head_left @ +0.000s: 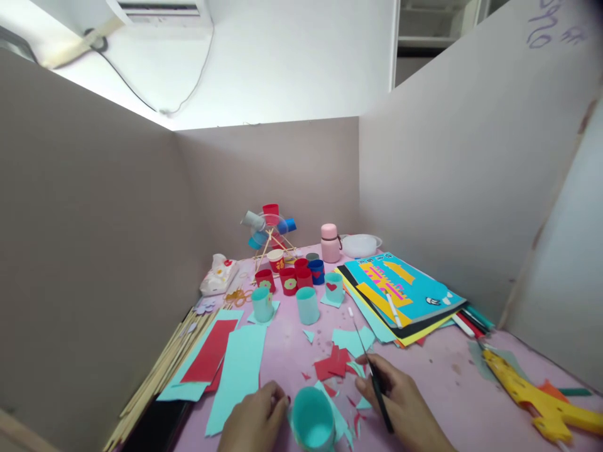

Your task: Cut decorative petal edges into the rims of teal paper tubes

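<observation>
Near the front edge stands a turquoise paper cup point(313, 419), its open top facing me. My left hand point(257, 417) lies just left of it, fingers curled and thumb drawn in; whether it grips anything is hidden. A small dark red spot shows at its fingertip. My right hand point(400, 395) is closed around a slim tool point(377, 389) with a black handle, a thin shaft and a white tip pointing away from me. Beneath and beyond that hand lie red paper pieces point(335, 363) and turquoise paper offcuts point(353, 341).
Farther back stand turquoise cups point(308, 306), red cups point(288, 281) and a small stick-framed wheel point(269, 229). Turquoise paper strips point(238, 370) and wooden sticks point(164, 364) lie left. A sheet stack point(400, 289) and a yellow glue gun point(522, 389) lie right. Grey partitions point(268, 163) enclose the table.
</observation>
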Available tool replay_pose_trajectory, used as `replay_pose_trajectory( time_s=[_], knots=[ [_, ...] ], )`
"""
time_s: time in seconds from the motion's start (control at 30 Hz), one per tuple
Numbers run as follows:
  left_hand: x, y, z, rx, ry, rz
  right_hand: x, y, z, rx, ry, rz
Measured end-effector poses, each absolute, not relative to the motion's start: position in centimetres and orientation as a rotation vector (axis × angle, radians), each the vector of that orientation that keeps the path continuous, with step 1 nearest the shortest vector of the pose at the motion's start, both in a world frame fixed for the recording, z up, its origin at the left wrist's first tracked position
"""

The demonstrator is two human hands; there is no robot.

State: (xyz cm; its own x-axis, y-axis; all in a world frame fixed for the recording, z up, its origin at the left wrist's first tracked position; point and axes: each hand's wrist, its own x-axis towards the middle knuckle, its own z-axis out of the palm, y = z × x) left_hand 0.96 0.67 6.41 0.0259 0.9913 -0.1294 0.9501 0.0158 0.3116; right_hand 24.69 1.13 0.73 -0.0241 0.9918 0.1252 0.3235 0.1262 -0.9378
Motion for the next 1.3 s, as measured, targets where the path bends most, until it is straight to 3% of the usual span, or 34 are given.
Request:
replay_pose_trajectory(
  time_s=[0.57, 1.0, 1.3],
  knots=[
    [1.3, 0.4, 4.4, 1.995, 1.942, 0.262, 22.0, -0.2, 0.7, -1.155, -1.336, 1.198],
    [1.7, 0.6, 4.9, 1.714, 1.234, 0.802, 22.6, 0.8, -0.1, -1.092, -1.01, 1.281],
    [2.1, 1.3, 2.8, 1.44, 1.038, 0.894, 22.8, 0.5, -0.3, -0.84, -1.013, 1.629]
  ],
)
